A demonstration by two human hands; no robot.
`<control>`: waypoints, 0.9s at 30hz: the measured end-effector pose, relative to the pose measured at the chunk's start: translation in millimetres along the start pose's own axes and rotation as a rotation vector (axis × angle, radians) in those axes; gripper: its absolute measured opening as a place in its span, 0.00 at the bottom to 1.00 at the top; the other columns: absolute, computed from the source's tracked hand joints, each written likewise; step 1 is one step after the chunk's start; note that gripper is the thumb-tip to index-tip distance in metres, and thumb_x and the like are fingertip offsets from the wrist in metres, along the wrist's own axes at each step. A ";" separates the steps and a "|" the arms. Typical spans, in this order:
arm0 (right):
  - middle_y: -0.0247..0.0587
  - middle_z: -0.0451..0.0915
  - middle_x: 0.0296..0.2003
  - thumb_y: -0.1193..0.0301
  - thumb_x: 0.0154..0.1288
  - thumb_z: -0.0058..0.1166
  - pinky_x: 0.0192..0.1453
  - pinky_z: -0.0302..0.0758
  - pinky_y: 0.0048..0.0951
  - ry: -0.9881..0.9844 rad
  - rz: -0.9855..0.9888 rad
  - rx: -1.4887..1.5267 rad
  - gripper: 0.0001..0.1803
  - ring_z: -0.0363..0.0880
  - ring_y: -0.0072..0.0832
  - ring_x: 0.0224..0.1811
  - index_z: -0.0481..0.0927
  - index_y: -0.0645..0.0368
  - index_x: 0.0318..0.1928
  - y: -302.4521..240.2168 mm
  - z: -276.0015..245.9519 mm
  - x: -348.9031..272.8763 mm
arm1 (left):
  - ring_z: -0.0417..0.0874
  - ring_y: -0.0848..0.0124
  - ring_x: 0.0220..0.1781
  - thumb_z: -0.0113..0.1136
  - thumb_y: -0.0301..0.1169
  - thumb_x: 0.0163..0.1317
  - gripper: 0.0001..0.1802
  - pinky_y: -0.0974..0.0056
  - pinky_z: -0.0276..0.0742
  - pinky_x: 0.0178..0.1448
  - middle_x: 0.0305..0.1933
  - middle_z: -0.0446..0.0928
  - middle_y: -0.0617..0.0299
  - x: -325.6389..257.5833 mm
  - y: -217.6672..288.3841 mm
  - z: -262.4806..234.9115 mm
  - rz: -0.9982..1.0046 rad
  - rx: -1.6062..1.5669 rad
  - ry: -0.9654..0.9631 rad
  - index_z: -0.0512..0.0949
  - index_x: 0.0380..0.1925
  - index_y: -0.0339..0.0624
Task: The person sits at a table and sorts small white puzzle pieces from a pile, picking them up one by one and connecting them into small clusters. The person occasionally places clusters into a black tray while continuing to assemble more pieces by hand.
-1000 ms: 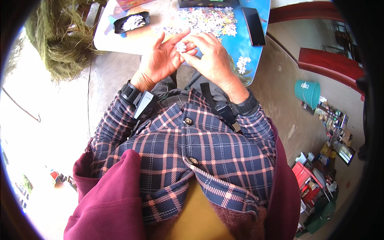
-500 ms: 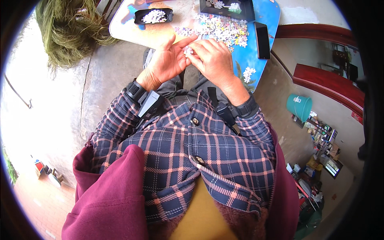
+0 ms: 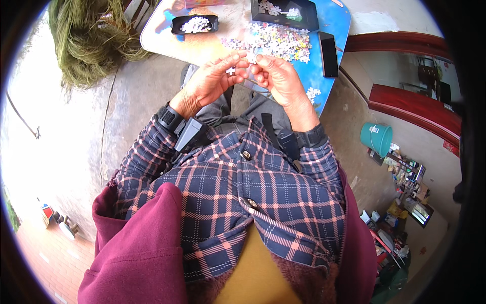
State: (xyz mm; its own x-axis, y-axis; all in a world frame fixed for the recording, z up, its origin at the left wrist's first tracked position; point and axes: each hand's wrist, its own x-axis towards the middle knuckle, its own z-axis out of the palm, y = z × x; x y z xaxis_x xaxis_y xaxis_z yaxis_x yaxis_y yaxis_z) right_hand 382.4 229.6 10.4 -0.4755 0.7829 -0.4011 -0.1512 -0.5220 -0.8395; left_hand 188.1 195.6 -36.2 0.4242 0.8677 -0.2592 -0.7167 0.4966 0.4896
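Changed since the earlier frame: right hand (image 3: 284,85) rolled thumb-up and away from the left palm; left hand (image 3: 206,85) curled in from a flat, upturned pose. Right thumb and fingers pinched on a small white jigsaw piece (image 3: 252,58), between the two sets of fingertips; left contact with it not discernible. Second white piece (image 3: 231,71) tucked within the bent left fingers. Beyond, on the table (image 3: 315,66): loose heap of pieces (image 3: 281,43), black tray (image 3: 215,23) of white pieces to the left, black box (image 3: 286,22) behind, phone (image 3: 328,54) to the right; small white cluster (image 3: 313,95) just beside the right wrist. Step in hand, as judged — close fingertip handling of single pieces, perhaps matching or joining. Called for next: a light, steady pinch and careful turning of edges — without dropping the piece tucked at left.
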 end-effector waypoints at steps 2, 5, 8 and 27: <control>0.30 0.80 0.30 0.59 0.69 0.57 0.27 0.69 0.12 0.021 0.211 0.208 0.19 0.73 0.14 0.26 0.80 0.63 0.47 1.9 -6.9 2.1 | 0.79 0.78 0.40 0.57 0.35 0.69 0.16 0.72 0.76 0.44 0.43 0.80 0.65 0.6 -0.4 -0.7 -0.008 0.061 -0.014 0.76 0.53 0.40; 0.31 0.80 0.30 0.59 0.69 0.57 0.27 0.69 0.12 -0.004 0.289 0.301 0.18 0.74 0.14 0.26 0.80 0.63 0.46 8.7 -8.8 2.8 | 0.76 0.81 0.34 0.59 0.35 0.68 0.12 0.75 0.72 0.39 0.37 0.80 0.70 1.8 -1.3 -0.3 -0.002 0.158 -0.001 0.80 0.47 0.43; 0.32 0.80 0.30 0.60 0.70 0.55 0.28 0.71 0.13 -0.008 0.230 0.250 0.17 0.74 0.15 0.27 0.80 0.63 0.45 12.2 -5.0 1.7 | 0.75 0.82 0.31 0.60 0.35 0.68 0.10 0.76 0.71 0.37 0.34 0.80 0.71 3.3 -1.2 -0.5 -0.003 0.236 0.050 0.81 0.43 0.44; 0.27 0.74 0.30 0.69 0.73 0.48 0.32 0.66 0.16 0.086 0.056 0.015 0.16 0.69 0.15 0.29 0.79 0.68 0.52 12.2 -1.5 6.8 | 0.75 0.76 0.29 0.61 0.32 0.65 0.05 0.75 0.66 0.32 0.28 0.75 0.68 -1.7 5.4 -9.4 0.068 0.105 0.238 0.78 0.33 0.43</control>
State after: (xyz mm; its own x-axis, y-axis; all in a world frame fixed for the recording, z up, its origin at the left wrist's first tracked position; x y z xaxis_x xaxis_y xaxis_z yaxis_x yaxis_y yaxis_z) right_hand 378.7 229.1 -3.2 -0.4076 0.7782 -0.4779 -0.1395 -0.5702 -0.8096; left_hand 178.3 197.0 -40.9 0.2259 0.8859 -0.4051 -0.6723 0.4427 0.5933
